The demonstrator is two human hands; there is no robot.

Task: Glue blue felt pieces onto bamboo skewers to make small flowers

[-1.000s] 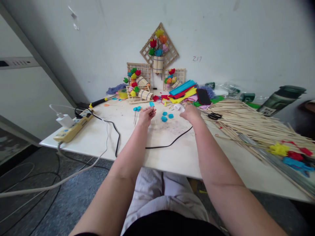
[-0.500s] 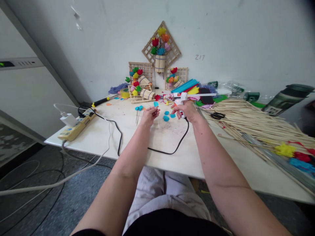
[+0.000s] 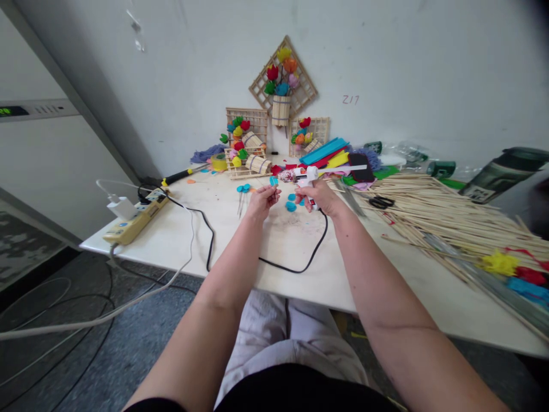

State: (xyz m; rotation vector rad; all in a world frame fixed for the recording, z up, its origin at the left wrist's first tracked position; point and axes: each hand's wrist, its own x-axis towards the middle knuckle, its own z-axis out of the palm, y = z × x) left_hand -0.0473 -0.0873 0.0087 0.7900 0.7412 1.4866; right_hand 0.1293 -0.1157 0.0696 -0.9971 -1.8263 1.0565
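My right hand (image 3: 319,197) is wrapped round the white hot glue gun (image 3: 309,176), its nozzle pointing left and a long glue stick (image 3: 347,168) sticking out of its back. My left hand (image 3: 265,201) pinches a thin stem (image 3: 277,193) just left of the nozzle. A blue petal (image 3: 274,181) shows right above my left fingertips; whether it is joined to the stem I cannot tell. Several loose blue petals (image 3: 291,206) lie on the table between my hands. Blue pieces on thin stems (image 3: 243,189) lie left of my left hand.
Bamboo lattices with felt flowers (image 3: 246,129) stand at the wall. A black cord (image 3: 295,270) loops across the table (image 3: 231,240) from the glue gun. A power strip (image 3: 135,220) sits left; scissors (image 3: 381,202), bamboo sticks (image 3: 441,200) and a dark bottle (image 3: 501,174) are right.
The glue gun has moved left, its nozzle now closer to my left fingertips. My left hand has shifted slightly, still pinching the stem.
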